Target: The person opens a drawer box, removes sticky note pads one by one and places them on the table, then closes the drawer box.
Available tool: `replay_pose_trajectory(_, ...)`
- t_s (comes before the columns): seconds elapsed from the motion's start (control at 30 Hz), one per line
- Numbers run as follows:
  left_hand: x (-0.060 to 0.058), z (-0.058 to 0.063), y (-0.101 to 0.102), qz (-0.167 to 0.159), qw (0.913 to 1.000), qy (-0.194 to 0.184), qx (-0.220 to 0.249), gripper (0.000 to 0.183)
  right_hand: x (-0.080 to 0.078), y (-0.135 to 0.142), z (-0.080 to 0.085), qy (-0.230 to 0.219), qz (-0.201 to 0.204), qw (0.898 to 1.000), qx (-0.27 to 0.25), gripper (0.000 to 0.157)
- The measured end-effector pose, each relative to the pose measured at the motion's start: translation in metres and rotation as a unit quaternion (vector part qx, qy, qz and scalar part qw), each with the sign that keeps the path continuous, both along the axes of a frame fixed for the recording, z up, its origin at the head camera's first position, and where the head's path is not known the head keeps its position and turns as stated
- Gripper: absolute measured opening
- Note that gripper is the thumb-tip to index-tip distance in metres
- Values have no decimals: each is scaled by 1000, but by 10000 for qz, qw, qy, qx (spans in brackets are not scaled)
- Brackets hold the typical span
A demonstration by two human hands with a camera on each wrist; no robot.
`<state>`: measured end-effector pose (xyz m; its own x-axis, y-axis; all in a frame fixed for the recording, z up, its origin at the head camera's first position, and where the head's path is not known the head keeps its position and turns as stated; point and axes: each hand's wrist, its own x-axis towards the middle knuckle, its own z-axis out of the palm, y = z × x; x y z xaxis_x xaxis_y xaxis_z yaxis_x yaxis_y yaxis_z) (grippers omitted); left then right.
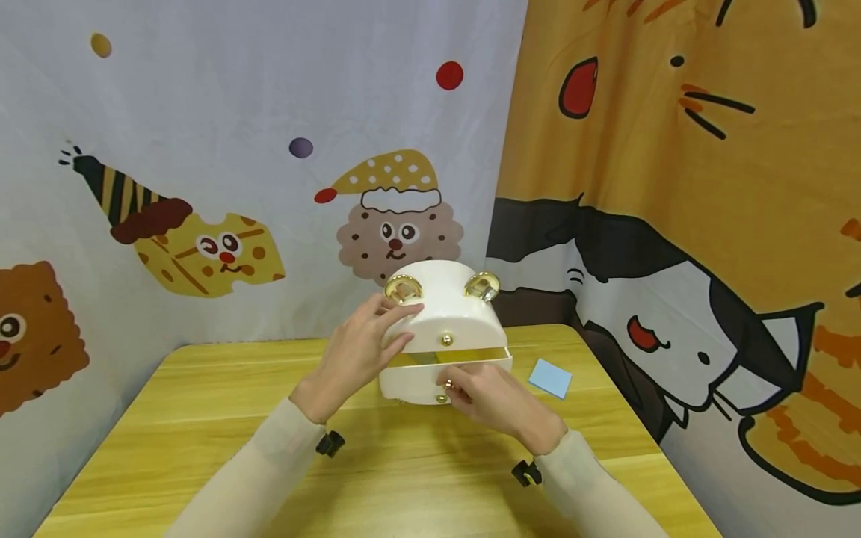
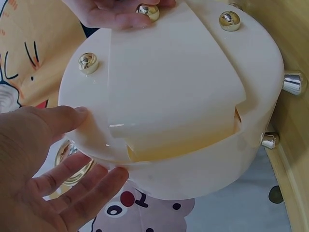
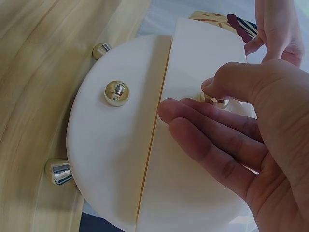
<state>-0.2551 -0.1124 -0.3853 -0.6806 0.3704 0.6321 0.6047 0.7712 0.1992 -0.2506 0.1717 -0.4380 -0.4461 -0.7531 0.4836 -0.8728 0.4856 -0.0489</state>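
A white, rounded drawer box [image 1: 440,321] with gold ears stands on the table. Its middle drawer [image 1: 406,381] is pulled part way out, leaving a gap below the top section. My right hand [image 1: 498,400] pinches that drawer's gold knob [image 3: 216,101] between thumb and fingers, its other fingers lying along the drawer front. At the box's upper left is my left hand [image 1: 353,347]; its thumb touches the front face and its fingers [image 2: 104,191] reach out straight by the rounded edge and a gold ear [image 2: 77,166]. The drawer's inside is mostly hidden.
A light blue paper pad [image 1: 550,377] lies on the wooden table [image 1: 255,418] right of the box. Gold knobs also mark the top section [image 1: 447,340] and bottom section [image 3: 117,93]. Short metallic feet [image 2: 293,83] hold up the box. Behind hang cartoon-printed curtains [image 1: 377,90].
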Motion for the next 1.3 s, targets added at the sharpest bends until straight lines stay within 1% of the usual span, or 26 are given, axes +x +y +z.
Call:
replay_pose_trajectory(0.3, 0, 1, -1, -59, 10000, -36, -64, 50, 6, 4, 1, 39, 7, 10000, 67, 29)
replay_pose_trajectory(0.63, 0, 0, -2, -127, 9999, 64, -9, 51, 13, 4, 1, 146, 89, 9999, -11, 29)
replay_pose_trajectory(0.87, 0, -1, -2, -92, 9999, 42, -6, 51, 20, 6, 2, 208, 19, 9998, 77, 27)
replay_pose_trajectory(1.3, 0, -1, -3, -87, 9999, 95, -30, 51, 27, 8, 3, 207, 146, 9997, 15, 31)
